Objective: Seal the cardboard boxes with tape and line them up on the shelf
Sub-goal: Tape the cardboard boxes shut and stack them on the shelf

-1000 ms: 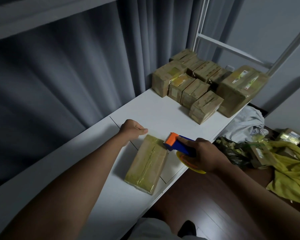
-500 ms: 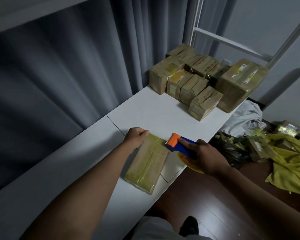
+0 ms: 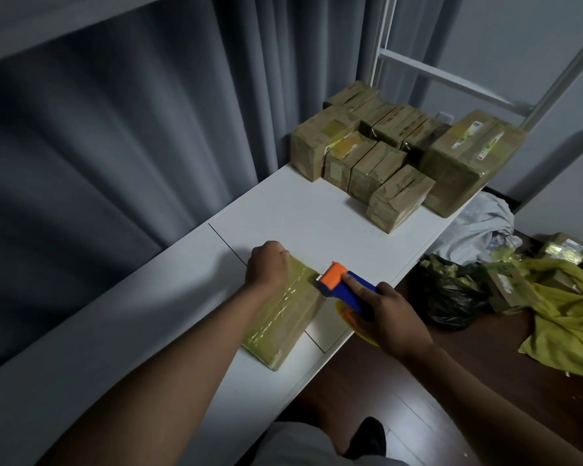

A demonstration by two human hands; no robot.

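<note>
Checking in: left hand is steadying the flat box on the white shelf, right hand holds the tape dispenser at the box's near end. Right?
Not quite. The head view shows the tape dispenser at the far end of the flat box, beside the left hand. The right hand does hold it, on the white shelf.

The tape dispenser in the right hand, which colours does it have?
The tape dispenser has a blue body and an orange head, seen best in the head view.
</note>
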